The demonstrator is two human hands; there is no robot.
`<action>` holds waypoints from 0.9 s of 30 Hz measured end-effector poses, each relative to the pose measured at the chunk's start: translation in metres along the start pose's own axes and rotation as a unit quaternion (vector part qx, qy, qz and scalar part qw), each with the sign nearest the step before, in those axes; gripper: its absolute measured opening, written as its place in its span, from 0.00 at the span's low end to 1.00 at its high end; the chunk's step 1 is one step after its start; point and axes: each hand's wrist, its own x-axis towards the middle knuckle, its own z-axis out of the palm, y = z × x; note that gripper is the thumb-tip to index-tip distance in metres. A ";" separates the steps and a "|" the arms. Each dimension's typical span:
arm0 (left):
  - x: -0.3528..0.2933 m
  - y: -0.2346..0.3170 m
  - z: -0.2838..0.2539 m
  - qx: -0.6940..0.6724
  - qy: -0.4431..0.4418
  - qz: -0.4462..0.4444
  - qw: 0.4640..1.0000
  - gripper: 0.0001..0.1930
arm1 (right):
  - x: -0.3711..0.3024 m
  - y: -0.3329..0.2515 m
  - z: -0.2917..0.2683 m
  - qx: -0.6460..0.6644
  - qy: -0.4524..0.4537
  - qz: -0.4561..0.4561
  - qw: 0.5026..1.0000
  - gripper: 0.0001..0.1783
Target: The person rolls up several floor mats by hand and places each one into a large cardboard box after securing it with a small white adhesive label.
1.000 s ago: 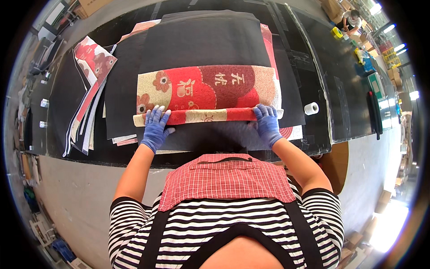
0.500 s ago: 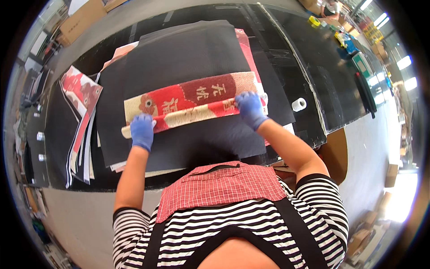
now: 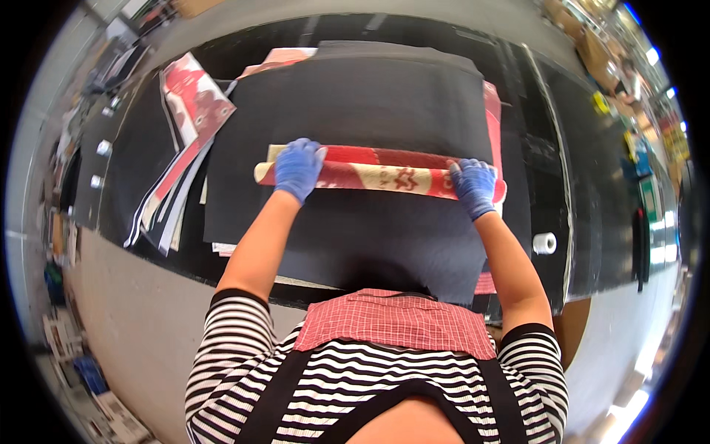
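Note:
A red, maroon and cream patterned floor mat (image 3: 403,179) lies mostly rolled into a tube across a stack of dark-backed mats (image 3: 370,103). Only a narrow flat strip of it shows along the far side of the tube. Gloved in blue, my left hand (image 3: 298,170) is wrapped over the tube near its left end. My right hand (image 3: 474,186), in a matching glove, grips it close to the right end. The undersides of both hands are hidden.
Patterned cut strips (image 3: 177,163) lie in a loose pile at the table's left. A white roll (image 3: 544,243) stands right of the stack, near a pale seam across the black table (image 3: 599,214). Farther right are a yellow tape roll (image 3: 600,103) and a long black bar (image 3: 640,244).
More of the mat is rolled up, leaving a much narrower flat strip. Both hands have moved along with the tube, and my view has turned.

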 end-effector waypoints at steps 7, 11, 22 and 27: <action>0.018 0.055 0.001 -0.070 -0.102 0.149 0.981 0.36 | 0.038 0.010 0.000 0.073 0.033 -0.031 0.996 0.14; 0.056 0.022 0.014 -0.067 -0.244 0.100 0.962 0.31 | 0.000 -0.043 -0.006 0.129 0.181 -0.153 0.963 0.16; 0.106 0.089 0.030 0.060 -0.151 0.127 0.979 0.58 | 0.149 -0.033 0.000 0.152 -0.033 -0.096 0.983 0.25; 0.177 0.063 0.043 -0.032 -0.302 0.130 0.944 0.42 | 0.117 -0.039 0.003 0.014 0.029 -0.194 0.980 0.48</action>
